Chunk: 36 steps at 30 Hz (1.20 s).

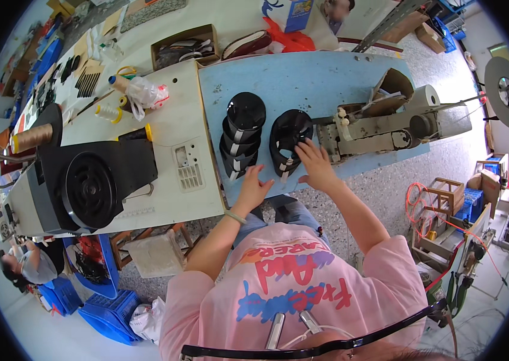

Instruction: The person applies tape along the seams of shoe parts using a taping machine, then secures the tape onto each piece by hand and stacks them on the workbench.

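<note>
Two groups of glossy black curved pieces with pale grey strips lie on the blue tabletop [344, 72]. The left row of overlapping black pieces [243, 129] runs toward me. My left hand [253, 192] is just below that row's near end, thumb and fingers apart, with nothing visible in it. Beside it is a shorter group of black pieces [283, 135], shaped like a rounded shell with an opening. On its right edge rest the outstretched fingers of my right hand [319, 167], the thumb spread away.
A machine arm [374, 129] with a cardboard box [394, 90] stands right of the pieces. A black sewing machine head [92, 186] occupies the white table at left, near thread cones [109, 112]. Behind are a box of dark parts [185, 48] and a red bag [287, 39].
</note>
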{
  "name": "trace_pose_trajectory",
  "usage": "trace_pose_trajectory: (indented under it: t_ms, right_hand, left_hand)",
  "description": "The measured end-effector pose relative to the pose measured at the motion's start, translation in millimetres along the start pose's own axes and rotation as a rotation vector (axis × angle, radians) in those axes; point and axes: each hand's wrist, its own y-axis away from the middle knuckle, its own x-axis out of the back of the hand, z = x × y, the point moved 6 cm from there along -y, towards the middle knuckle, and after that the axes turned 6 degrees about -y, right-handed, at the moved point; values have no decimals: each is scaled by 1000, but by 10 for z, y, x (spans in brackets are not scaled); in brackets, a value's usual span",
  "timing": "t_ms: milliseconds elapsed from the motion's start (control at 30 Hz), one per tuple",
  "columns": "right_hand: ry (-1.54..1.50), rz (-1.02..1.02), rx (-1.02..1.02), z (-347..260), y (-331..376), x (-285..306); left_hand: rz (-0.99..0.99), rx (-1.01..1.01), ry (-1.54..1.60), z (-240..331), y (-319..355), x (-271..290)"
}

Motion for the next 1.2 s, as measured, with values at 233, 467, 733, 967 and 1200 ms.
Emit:
trace_pose_trajectory:
  t_ms: [233,467,733,967,1200]
  right_hand:
    - [-293,-218,-13,-84,-399,19]
    - [-674,-297,-164,-437,-241,513]
    - [-1877,-154,-326,-545,-10,241]
    - [-2161,9,-369,-370,-56,662]
    - [-2314,-141,-231,-729,-101,596]
  left_hand:
    - [-160,215,236,-110,231,-217]
    - [-43,156,643,602,435,313]
    - [258,-235,248,1433,676,833]
    - [413,-160,101,1196,1072,1302]
    - [59,-383,-352,1355,1204,1173]
